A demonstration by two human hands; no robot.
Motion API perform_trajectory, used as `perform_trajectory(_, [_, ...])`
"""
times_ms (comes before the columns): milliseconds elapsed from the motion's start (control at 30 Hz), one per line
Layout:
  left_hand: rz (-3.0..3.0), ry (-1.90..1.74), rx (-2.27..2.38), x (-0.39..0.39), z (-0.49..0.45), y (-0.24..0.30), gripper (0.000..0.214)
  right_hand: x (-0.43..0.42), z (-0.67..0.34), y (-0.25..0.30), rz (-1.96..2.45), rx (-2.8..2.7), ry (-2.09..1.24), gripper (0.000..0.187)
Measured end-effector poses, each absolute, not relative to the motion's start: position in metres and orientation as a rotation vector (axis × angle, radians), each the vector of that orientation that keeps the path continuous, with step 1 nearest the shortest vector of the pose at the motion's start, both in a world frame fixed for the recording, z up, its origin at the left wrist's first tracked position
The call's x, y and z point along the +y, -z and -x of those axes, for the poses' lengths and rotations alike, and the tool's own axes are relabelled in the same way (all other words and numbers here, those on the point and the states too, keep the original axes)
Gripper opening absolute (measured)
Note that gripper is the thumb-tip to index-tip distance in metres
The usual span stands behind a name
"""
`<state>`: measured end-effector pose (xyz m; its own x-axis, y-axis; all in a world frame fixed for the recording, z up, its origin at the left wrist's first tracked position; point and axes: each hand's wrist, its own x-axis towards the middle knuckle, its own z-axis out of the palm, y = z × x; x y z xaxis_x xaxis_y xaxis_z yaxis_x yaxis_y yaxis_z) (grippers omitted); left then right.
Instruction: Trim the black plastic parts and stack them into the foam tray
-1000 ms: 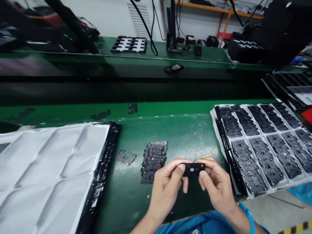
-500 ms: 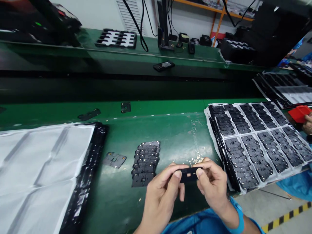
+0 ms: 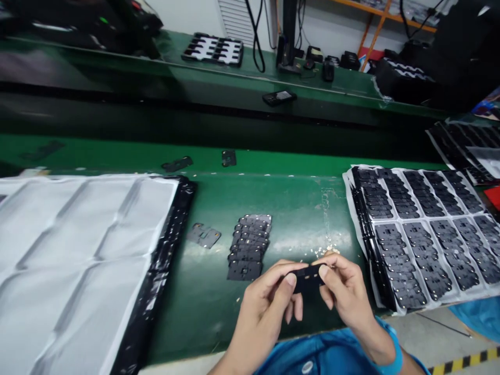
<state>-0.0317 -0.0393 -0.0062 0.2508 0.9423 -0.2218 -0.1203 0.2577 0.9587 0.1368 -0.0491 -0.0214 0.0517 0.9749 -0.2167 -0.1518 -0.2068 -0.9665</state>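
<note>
A small black flat plastic plate point(image 3: 308, 281) with little cut-outs is held up near the bench's front edge. My left hand point(image 3: 269, 297) pinches its left end between thumb and fingers. At the other end, my right hand point(image 3: 341, 286) grips it in the same way. Left of the hands lies an overlapping row of similar black plates point(image 3: 249, 245). One loose plate point(image 3: 204, 235) rests farther left. Just beyond my fingers, tiny pale bits point(image 3: 328, 252) are scattered on the green bench point(image 3: 289, 203).
On the right, a tray point(image 3: 412, 220) holds rows of black plates in its compartments. A white-lined tray stack point(image 3: 89, 224) occupies the left. More parts point(image 3: 177, 164) lie on the green strip behind, with a dark handheld device point(image 3: 279, 97) on the ledge.
My view has swung left, so the bench things appear farther right. The plate has tilted a little between my hands, and both hands keep their pinch.
</note>
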Motion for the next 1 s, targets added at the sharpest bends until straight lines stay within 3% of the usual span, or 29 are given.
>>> perform_trajectory(233, [-0.949,-0.866,1.119,-0.051,0.056,0.008,0.041,-0.052,-0.118,0.023,1.304,-1.03,-1.466,0.041])
perform_trajectory(433, [-1.165,-0.877,1.365,-0.064,0.091,0.027,0.023,-0.057,-0.089,0.043,1.375,-1.315,-1.439,0.03])
perform_trajectory(567, [-1.449,-0.916,1.515,-0.063,0.122,0.037,0.019,-0.055,-0.066,0.054,1.353,-1.697,-1.17,0.023])
perform_trajectory(833, [-1.927,-0.837,1.743,-0.05,0.132,0.074,0.028,-0.049,-0.051,0.07,1.5,-2.042,-0.64,0.038])
perform_trajectory(1000, [-2.045,-0.747,1.749,-0.046,0.155,0.069,0.025,-0.054,-0.053,0.08,1.517,-2.085,-0.531,0.04])
